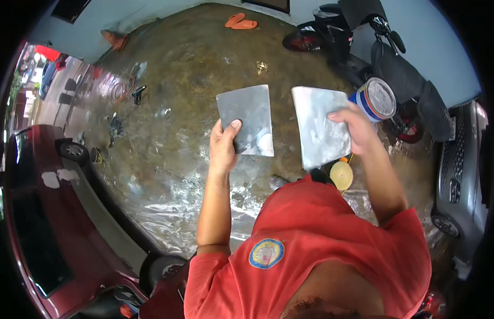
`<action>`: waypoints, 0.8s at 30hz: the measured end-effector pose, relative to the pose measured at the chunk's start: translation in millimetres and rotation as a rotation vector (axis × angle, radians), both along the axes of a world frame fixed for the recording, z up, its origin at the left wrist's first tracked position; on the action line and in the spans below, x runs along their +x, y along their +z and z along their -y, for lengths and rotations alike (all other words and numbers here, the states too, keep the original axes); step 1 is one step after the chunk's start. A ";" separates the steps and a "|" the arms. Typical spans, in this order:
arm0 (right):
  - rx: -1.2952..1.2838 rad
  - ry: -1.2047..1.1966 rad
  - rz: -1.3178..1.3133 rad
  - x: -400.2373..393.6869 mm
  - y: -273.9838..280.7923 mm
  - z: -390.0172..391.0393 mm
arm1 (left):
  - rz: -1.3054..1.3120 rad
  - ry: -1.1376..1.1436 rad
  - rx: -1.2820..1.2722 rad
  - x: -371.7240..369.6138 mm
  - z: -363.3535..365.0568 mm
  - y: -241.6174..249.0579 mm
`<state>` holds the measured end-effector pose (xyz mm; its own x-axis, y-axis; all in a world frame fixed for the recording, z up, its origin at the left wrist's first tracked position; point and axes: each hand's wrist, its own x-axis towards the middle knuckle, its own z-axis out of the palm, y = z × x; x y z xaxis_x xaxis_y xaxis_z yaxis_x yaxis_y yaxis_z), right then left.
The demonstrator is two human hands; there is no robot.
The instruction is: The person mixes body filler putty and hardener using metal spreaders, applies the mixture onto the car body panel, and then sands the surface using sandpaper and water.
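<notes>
My left hand (223, 146) grips a thin grey rectangular sheet (247, 111) by its lower left edge, thumb on top. A pale smear shows on the sheet's lower right corner. In my right hand (358, 130) is a whitish flat board (317, 127) with streaks over its face, the thumb pressed on it and the other fingers behind. The two flat pieces are held up side by side, with a gap between them. Just beyond my right hand appears a blue, red and white tin (381, 98).
A maroon car (39, 181) with pale patches stands at left, a silver car (459, 170) at right. Motorcycles (337, 32) line the upper right wall. A round yellowish disc (341, 175) is near my body. A power tool (139, 94) and orange slippers (240, 22) lie on the wet-looking floor (178, 117).
</notes>
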<state>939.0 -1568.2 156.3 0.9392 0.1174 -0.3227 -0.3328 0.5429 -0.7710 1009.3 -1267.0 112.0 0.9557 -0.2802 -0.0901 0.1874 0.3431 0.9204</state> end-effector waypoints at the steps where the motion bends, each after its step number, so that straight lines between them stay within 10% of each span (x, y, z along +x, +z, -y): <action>1: -0.095 -0.073 0.075 -1.4 -3.4 -6.1 | -0.054 0.044 -0.077 -3.8 7.7 -4.0; 9: -1.062 -0.091 1.083 -25.1 -30.4 -79.6 | -0.254 0.301 -0.360 -36.9 66.7 -9.9; 19: -1.333 0.230 0.769 -21.0 -110.5 -24.6 | -0.283 0.419 -0.244 -48.5 59.0 -27.3; 24: 0.012 -0.293 -0.054 -1.5 -165.2 -20.7 | -0.394 0.257 -0.250 -67.9 65.8 -36.6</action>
<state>937.6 -1547.5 -8.9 0.9151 -0.1518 -0.3737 -0.2014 0.6308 -0.7494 941.4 -1332.8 75.4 0.9033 -0.1007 -0.4169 0.3839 0.6235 0.6811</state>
